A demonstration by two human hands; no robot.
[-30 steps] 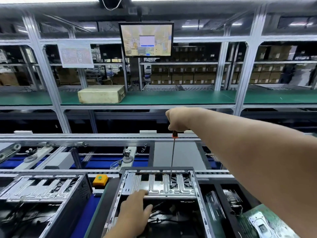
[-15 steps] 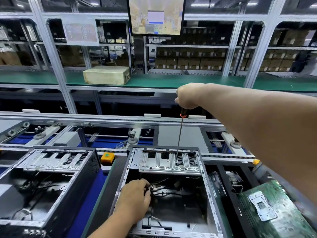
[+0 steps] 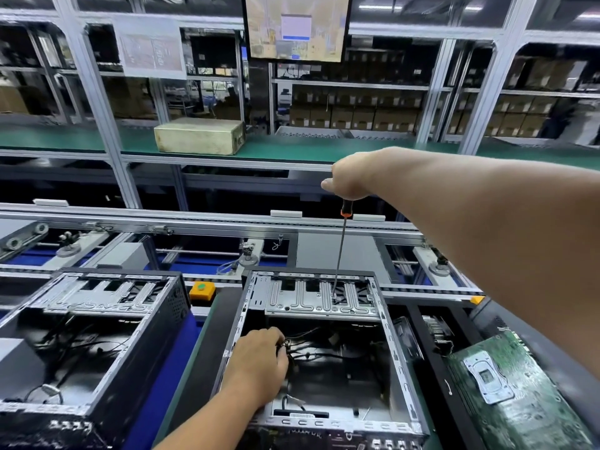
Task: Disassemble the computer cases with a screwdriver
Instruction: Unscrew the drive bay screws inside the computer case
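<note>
— At the middle of the line, what do we have in front of us?

— We have an open computer case [image 3: 321, 349] standing on the conveyor, its silver drive bracket [image 3: 321, 297] across the far end. Our right hand [image 3: 349, 180] is curled round the handle of a long screwdriver [image 3: 339, 254], held nearly upright, and its tip sits on the bracket, right of centre.

— And our left hand [image 3: 259, 362]?

— We have it down inside the case near the left wall, fingers curled into a bunch of black cables [image 3: 311, 352]. We pinch them, though exactly which wire we cannot tell.

— What else do we see close by?

— To the left we see a second case [image 3: 91, 336], also open, with a similar bracket at its far end. Between the two cases, further back, sits a yellow button box [image 3: 202, 291] with a green cap. To the right we see a green circuit board [image 3: 526, 394] lying flat with a metal socket plate on it. Beyond the conveyor, a beige box [image 3: 199, 136] rests on the green shelf [image 3: 292, 149], and a monitor [image 3: 297, 26] hangs above.
</note>
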